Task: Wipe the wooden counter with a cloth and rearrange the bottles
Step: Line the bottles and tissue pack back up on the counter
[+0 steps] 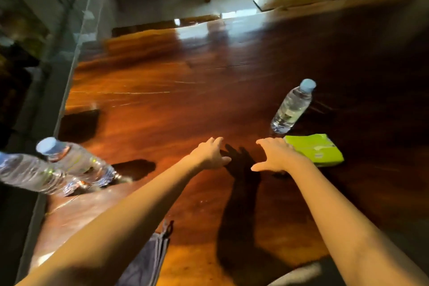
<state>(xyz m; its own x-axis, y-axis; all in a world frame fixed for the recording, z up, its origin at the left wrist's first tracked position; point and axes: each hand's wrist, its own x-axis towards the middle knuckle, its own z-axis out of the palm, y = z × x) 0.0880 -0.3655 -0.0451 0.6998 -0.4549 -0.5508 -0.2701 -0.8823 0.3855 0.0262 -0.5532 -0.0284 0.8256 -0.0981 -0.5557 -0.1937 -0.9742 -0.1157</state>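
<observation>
Big glossy bench, grey cloth at its near edge under the left arm. Two bottles crowd the left edge, and a third bottle stands by a green pack. Left hand and right hand are spread, holding nothing. A careless elbow could tip those edge bottles off.

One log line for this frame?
left grip open, empty | right grip open, by green packet | cloth near edge | lone bottle right | two bottles left

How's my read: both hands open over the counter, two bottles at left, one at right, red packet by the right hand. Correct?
The packet by the right hand is lime green, not red; the head view shows it. The rest holds.
</observation>
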